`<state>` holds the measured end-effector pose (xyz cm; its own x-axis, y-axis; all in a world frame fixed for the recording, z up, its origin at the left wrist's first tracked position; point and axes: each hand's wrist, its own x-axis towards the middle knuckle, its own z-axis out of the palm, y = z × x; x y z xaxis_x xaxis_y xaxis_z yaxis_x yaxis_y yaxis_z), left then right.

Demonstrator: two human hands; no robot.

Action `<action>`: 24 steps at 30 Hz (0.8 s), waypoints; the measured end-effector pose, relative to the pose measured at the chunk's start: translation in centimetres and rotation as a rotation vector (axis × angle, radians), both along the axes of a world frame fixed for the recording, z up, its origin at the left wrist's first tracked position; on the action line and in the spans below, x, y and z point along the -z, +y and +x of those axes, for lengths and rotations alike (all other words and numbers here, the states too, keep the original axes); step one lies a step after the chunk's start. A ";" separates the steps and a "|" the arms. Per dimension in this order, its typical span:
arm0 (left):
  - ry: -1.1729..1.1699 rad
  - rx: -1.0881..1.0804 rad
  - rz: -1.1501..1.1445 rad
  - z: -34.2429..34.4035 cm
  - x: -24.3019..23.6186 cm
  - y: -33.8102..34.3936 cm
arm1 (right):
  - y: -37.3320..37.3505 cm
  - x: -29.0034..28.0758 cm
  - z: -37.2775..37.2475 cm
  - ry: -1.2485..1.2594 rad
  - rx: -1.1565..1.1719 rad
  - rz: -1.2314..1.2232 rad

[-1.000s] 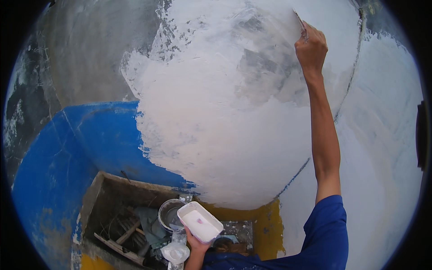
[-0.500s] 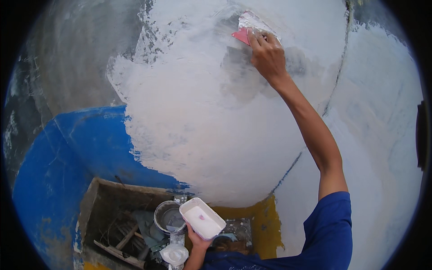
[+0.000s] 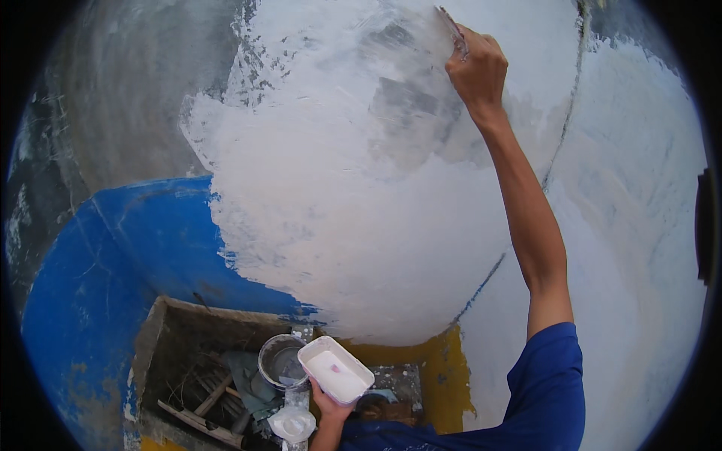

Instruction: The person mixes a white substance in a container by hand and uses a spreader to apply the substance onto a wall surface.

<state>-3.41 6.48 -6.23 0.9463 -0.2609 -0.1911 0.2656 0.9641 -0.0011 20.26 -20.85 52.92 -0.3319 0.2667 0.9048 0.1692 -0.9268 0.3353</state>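
High on the wall, my right hand (image 3: 480, 74) is closed round a putty spreader (image 3: 453, 34), a flat blade smeared with white and seen nearly edge-on. Its tip is at or close to the white-coated wall (image 3: 301, 203); whether they touch I cannot tell. Just left of and below that hand, grey patches (image 3: 410, 98) show through the coat. Low in the view, my left hand (image 3: 331, 410) grips a rectangular white tub (image 3: 352, 355) from its near left side. White putty (image 3: 342, 382) fills much of it, with a small pinkish spot on top.
Beside the tub stand a round bucket (image 3: 265, 368) and a white plastic bag or cup (image 3: 292, 425). Below left, a concrete-edged recess (image 3: 150, 331) holds wood scraps (image 3: 214, 395) and a grey-green cloth (image 3: 248, 376). Blue paint (image 3: 165, 240) covers the lower left wall; a crack (image 3: 564, 128) runs down the right.
My right hand has moved right and slightly up, turning the spreader from face-on to nearly edge-on. Fresh white streaks cover part of the upper grey patch. My left hand has barely shifted.
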 end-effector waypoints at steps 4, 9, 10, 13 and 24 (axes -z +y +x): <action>-0.024 0.013 0.051 0.0 0.3 0.7 | 6.7 4.5 1.1 0.199 -0.124 -0.161; 0.034 -0.013 -0.060 0.0 -1.0 0.7 | 4.5 4.3 0.0 0.164 -0.116 -0.110; 0.033 -0.005 -0.071 -0.1 -1.0 0.3 | 2.9 3.6 -0.2 0.069 -0.025 -0.110; -0.023 0.000 0.018 -0.2 -0.7 0.2 | 0.8 4.1 1.4 0.030 0.142 -0.102; -0.006 0.009 0.057 0.0 -0.1 0.9 | -4.0 0.0 -2.5 -0.008 0.143 0.195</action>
